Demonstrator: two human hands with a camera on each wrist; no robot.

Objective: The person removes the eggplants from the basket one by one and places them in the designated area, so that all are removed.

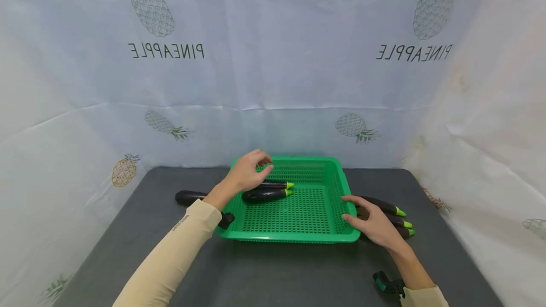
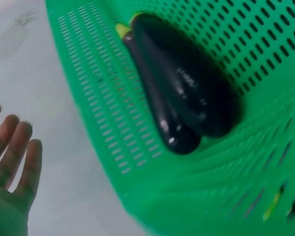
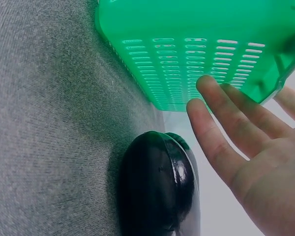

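Observation:
A green plastic basket (image 1: 290, 238) stands on the dark table, holding two eggplants (image 1: 264, 194) near its left side, with green stem ends to the right. Above the basket's back left part is my left hand (image 1: 251, 169), fingers loosely bent and nothing between them; the left wrist view shows its spread fingers (image 2: 32, 167) outside the basket wall. My right hand (image 1: 371, 221) is at the basket's right rim, thumb and forefinger reaching over it. In the right wrist view, its extended fingers (image 3: 231, 118) lie beside the basket's outer wall.
Right of the basket, three eggplants (image 1: 381, 206) lie on the table (image 1: 273, 274), partly behind my right hand. Another eggplant (image 1: 187, 197) lies to the left, partly covered by my left forearm. A pineapple-print cloth (image 1: 264, 70) hangs behind and at the sides.

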